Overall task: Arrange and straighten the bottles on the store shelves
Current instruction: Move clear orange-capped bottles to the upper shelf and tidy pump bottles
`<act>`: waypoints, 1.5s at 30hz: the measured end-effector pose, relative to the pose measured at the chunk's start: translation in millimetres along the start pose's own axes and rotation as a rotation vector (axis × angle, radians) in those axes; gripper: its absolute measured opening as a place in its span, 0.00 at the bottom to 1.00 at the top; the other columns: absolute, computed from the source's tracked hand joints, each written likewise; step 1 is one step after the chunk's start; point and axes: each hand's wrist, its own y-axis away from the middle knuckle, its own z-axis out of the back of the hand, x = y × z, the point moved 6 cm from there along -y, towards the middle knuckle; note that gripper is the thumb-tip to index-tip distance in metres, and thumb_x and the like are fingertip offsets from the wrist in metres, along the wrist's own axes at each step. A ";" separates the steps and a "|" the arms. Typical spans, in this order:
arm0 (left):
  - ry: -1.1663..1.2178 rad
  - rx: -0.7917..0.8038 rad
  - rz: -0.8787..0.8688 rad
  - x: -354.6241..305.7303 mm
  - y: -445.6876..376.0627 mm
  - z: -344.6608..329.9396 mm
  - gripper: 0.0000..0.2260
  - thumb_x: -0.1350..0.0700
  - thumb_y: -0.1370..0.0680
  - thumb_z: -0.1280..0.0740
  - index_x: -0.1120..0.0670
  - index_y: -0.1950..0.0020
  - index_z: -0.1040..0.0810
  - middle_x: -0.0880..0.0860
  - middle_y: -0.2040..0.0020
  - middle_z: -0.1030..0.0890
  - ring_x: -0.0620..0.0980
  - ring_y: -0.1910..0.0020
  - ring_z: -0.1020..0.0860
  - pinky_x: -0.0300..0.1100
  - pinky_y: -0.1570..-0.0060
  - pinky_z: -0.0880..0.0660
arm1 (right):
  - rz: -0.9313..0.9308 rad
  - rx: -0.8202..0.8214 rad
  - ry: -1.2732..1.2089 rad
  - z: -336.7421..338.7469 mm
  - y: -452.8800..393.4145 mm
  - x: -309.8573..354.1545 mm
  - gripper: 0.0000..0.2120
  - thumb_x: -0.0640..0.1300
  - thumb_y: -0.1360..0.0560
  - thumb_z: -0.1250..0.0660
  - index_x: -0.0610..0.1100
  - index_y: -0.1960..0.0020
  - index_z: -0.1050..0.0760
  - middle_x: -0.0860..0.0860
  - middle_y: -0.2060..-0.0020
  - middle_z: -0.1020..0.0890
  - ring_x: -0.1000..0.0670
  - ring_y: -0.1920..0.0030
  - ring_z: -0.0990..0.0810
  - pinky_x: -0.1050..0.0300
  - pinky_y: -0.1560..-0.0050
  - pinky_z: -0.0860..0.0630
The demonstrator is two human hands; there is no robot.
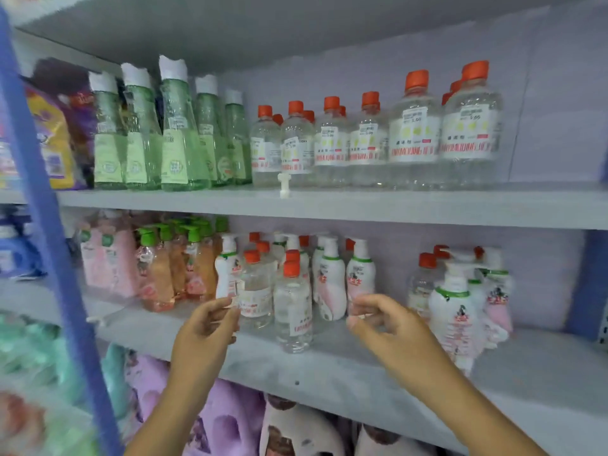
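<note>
On the middle shelf (329, 363) stand several clear bottles with orange caps; one (292, 307) stands nearest the front edge, another (255, 291) just left of it. My left hand (210, 320) hovers at the left bottle's side, fingers loosely curled, holding nothing that I can see. My right hand (385, 320) is raised in front of a white pump bottle (360, 274), fingers loosely curled, apart from the bottles. A larger white pump bottle (455, 307) stands at the right. The upper shelf holds green bottles (174, 133) and clear orange-capped bottles (414, 133) in rows.
A blue upright post (49, 225) runs down the left. Pink and orange pump bottles (158, 268) fill the middle shelf's left part. Purple and white refill bags (230, 422) lie on the shelf below. A small white clip (284, 187) sits on the upper shelf's edge.
</note>
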 end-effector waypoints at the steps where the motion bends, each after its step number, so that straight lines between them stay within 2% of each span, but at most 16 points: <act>1: -0.034 0.006 0.023 14.1 -14.0 3.1 0.06 0.55 0.21 0.26 0.46 0.46 0.17 0.52 0.52 0.14 0.57 0.49 0.15 0.52 0.49 0.18 | -0.069 -0.001 0.015 -15.7 -10.8 -14.2 0.12 0.51 0.24 0.26 0.60 0.42 0.23 0.63 0.45 0.18 0.66 0.49 0.20 0.72 0.55 0.26; 4: -0.124 0.072 0.016 40.6 -53.2 -1.1 0.09 0.51 0.23 0.24 0.42 0.46 0.21 0.47 0.45 0.15 0.37 0.53 0.17 0.37 0.52 0.22 | -0.145 -0.002 0.029 -60.7 -41.2 -35.2 0.29 0.58 0.28 0.24 0.61 0.30 0.31 0.67 0.38 0.23 0.66 0.44 0.23 0.66 0.46 0.26; 6: -0.177 0.147 -0.036 51.1 -75.1 -12.5 0.16 0.50 0.24 0.24 0.41 0.40 0.24 0.42 0.40 0.18 0.29 0.52 0.20 0.30 0.54 0.25 | -0.158 0.009 0.005 -90.2 -57.9 -35.4 0.33 0.61 0.32 0.22 0.71 0.33 0.36 0.75 0.43 0.24 0.70 0.44 0.24 0.73 0.47 0.28; 9: -0.297 0.213 -0.162 57.5 -102.0 -24.4 0.32 0.47 0.25 0.23 0.46 0.24 0.31 0.44 0.31 0.24 0.38 0.40 0.23 0.38 0.43 0.24 | -0.186 -0.074 -0.005 -125.7 -76.2 -29.4 0.39 0.60 0.34 0.23 0.76 0.31 0.41 0.73 0.41 0.24 0.68 0.41 0.23 0.75 0.50 0.28; 12: -0.469 0.273 -0.285 53.6 -126.4 -37.0 0.39 0.42 0.25 0.24 0.47 0.18 0.37 0.51 0.25 0.27 0.52 0.31 0.25 0.48 0.38 0.23 | -0.199 -0.235 0.022 -142.7 -81.6 -25.4 0.36 0.60 0.36 0.26 0.80 0.38 0.42 0.71 0.44 0.24 0.72 0.45 0.24 0.77 0.56 0.28; 14: -0.466 0.313 -0.278 54.3 -134.8 -42.9 0.38 0.43 0.25 0.24 0.46 0.19 0.37 0.52 0.26 0.25 0.53 0.31 0.24 0.45 0.38 0.24 | -0.199 -0.331 0.114 -145.9 -75.9 -20.5 0.37 0.61 0.36 0.23 0.73 0.34 0.40 0.68 0.43 0.25 0.71 0.45 0.25 0.76 0.52 0.27; 17: -0.355 0.352 -0.278 59.7 -135.4 -39.5 0.34 0.45 0.26 0.23 0.43 0.22 0.32 0.47 0.32 0.23 0.49 0.39 0.22 0.41 0.44 0.26 | -0.255 -0.426 0.262 -140.3 -61.7 -16.2 0.43 0.58 0.34 0.20 0.55 0.25 0.36 0.54 0.34 0.29 0.55 0.37 0.25 0.56 0.35 0.25; 19: -0.267 0.390 -0.270 63.3 -133.8 -32.1 0.33 0.42 0.29 0.23 0.36 0.27 0.30 0.40 0.35 0.24 0.42 0.42 0.24 0.36 0.49 0.28 | -0.279 -0.407 0.226 -128.8 -53.9 -7.5 0.40 0.62 0.30 0.24 0.56 0.23 0.37 0.55 0.32 0.31 0.57 0.37 0.25 0.57 0.36 0.27; 22: -0.121 0.539 -0.188 69.1 -129.7 -28.4 0.32 0.40 0.30 0.22 0.31 0.30 0.31 0.37 0.36 0.22 0.45 0.41 0.20 0.29 0.51 0.28 | -0.302 -0.293 0.092 -105.5 -56.3 8.1 0.28 0.59 0.23 0.30 0.58 0.25 0.31 0.58 0.32 0.24 0.59 0.36 0.24 0.59 0.36 0.27; 25: -0.060 0.664 -0.135 63.4 -123.3 -25.3 0.34 0.41 0.29 0.22 0.30 0.27 0.32 0.30 0.38 0.23 0.39 0.40 0.21 0.33 0.46 0.25 | -0.359 -0.175 0.068 -94.1 -58.8 19.0 0.14 0.52 0.20 0.30 0.58 0.35 0.21 0.62 0.42 0.15 0.61 0.43 0.18 0.52 0.32 0.24; 27: -0.047 0.687 -0.142 54.1 -119.2 -20.7 0.29 0.43 0.29 0.21 0.25 0.33 0.29 0.29 0.43 0.20 0.33 0.44 0.20 0.27 0.52 0.25 | -0.353 -0.203 0.090 -90.8 -56.5 21.1 0.07 0.52 0.21 0.30 0.59 0.43 0.19 0.63 0.47 0.14 0.62 0.47 0.16 0.50 0.35 0.21; 31: -0.050 0.688 -0.142 38.0 -102.0 -8.6 0.27 0.40 0.32 0.20 0.15 0.46 0.30 0.19 0.45 0.25 0.21 0.47 0.25 0.20 0.61 0.26 | -0.284 -0.214 0.201 -96.2 -56.1 30.6 0.14 0.61 0.25 0.29 0.62 0.41 0.20 0.61 0.45 0.16 0.58 0.43 0.18 0.48 0.37 0.21; 36: -0.040 0.661 -0.173 19.2 -72.9 6.3 0.27 0.43 0.31 0.19 0.19 0.43 0.27 0.26 0.43 0.20 0.27 0.43 0.22 0.29 0.49 0.23 | -0.233 -0.204 0.245 -101.5 -53.4 55.5 0.04 0.53 0.22 0.28 0.58 0.48 0.19 0.59 0.49 0.15 0.56 0.47 0.17 0.46 0.39 0.20; 39: -0.058 0.662 -0.155 -3.8 -58.7 26.1 0.35 0.37 0.39 0.17 0.27 0.34 0.25 0.30 0.38 0.20 0.33 0.38 0.22 0.33 0.43 0.22 | -0.138 -0.185 0.223 -100.9 -32.3 78.4 0.03 0.49 0.22 0.28 0.55 0.49 0.18 0.58 0.50 0.15 0.56 0.46 0.18 0.46 0.37 0.22; 42: -0.068 0.631 -0.181 -50.1 -46.3 54.8 0.38 0.27 0.49 0.19 0.19 0.40 0.27 0.22 0.41 0.23 0.28 0.42 0.23 0.28 0.51 0.24 | -0.024 -0.106 0.212 -92.7 -2.3 114.1 0.05 0.51 0.23 0.27 0.60 0.48 0.17 0.62 0.48 0.15 0.62 0.45 0.19 0.54 0.38 0.23; 45: -0.048 0.579 -0.306 -119.7 -33.6 74.9 0.40 0.23 0.49 0.22 0.20 0.37 0.27 0.38 0.42 0.15 0.42 0.45 0.16 0.41 0.50 0.18 | 0.065 -0.045 0.123 -70.4 20.2 167.7 0.09 0.56 0.27 0.25 0.66 0.48 0.18 0.63 0.49 0.14 0.63 0.46 0.17 0.61 0.43 0.24</act>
